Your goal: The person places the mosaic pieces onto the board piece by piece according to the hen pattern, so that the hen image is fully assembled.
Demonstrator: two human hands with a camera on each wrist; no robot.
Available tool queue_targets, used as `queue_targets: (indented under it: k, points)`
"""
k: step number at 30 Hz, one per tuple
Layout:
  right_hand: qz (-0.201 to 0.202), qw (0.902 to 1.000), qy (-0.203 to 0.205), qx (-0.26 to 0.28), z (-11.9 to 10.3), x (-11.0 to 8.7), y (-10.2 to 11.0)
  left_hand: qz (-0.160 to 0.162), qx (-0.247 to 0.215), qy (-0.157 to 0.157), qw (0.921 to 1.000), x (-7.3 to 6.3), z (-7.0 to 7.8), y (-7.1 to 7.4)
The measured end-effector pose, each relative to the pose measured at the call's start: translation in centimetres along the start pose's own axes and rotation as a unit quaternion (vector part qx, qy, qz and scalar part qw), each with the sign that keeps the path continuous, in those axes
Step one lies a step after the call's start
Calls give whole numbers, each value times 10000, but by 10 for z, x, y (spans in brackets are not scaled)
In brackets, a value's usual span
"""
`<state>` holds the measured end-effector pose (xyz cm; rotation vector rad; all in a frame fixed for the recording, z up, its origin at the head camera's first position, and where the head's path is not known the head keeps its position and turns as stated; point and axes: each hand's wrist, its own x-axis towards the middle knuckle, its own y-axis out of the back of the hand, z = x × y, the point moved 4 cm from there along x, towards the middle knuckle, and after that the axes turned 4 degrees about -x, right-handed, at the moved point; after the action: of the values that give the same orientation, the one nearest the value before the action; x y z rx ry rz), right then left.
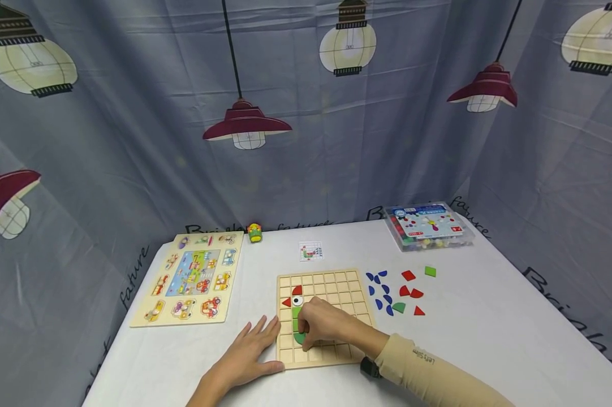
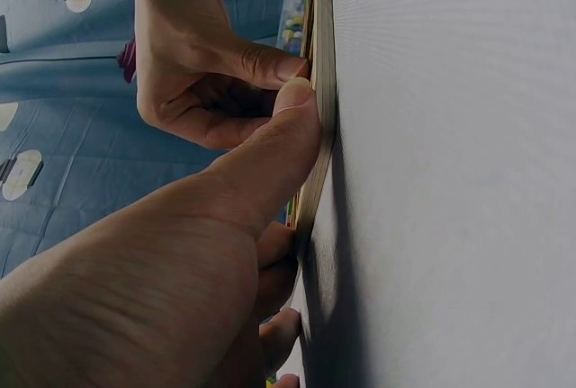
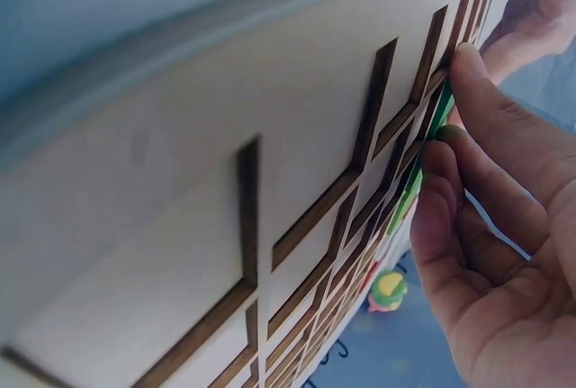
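A wooden grid board (image 1: 336, 356) lies on the white table. In its left columns sit red pieces (image 1: 297, 290), a round eye piece (image 1: 297, 301), green squares (image 1: 296, 325) and a rounded green piece (image 1: 299, 338). My right hand (image 1: 321, 322) is bent over the board, and its thumb and fingertips pinch that rounded green piece (image 3: 439, 107) low in the grid. My left hand (image 1: 252, 350) rests palm down beside the board, fingers spread along the left edge, the thumb (image 2: 292, 113) against the near corner.
Several loose blue half-rounds (image 1: 386, 289), red pieces (image 1: 409, 275) and a green square (image 1: 430, 271) lie right of the board. Behind are a pattern card (image 1: 311, 251), a small toy figure (image 1: 254, 232) and a clear box (image 1: 430, 226). A picture puzzle (image 1: 143, 319) lies left.
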<state>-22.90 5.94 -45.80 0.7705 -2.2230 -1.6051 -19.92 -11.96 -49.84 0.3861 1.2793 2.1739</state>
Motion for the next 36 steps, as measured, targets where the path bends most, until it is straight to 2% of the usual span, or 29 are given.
queue_targets:
  k: [12,21,24,31,36]
  points:
    - [26,10000,-13,54,0,-2,2,-82,-63,132,9999,1,-1,0]
    - [-116,9989,14,447,6,-6,4,-59,-45,49,10000,0,3,1]
    - [-154,9969,95,770,13,-9,8,-31,-11,36,10000,1,2,0]
    - [-323,9877,-74,1529,37,-19,13,7,21,56,10000,1,0,-1]
    - [-217,9848,-138,1717,58,-30,20,13,63,75,10000,1,-2,-2]
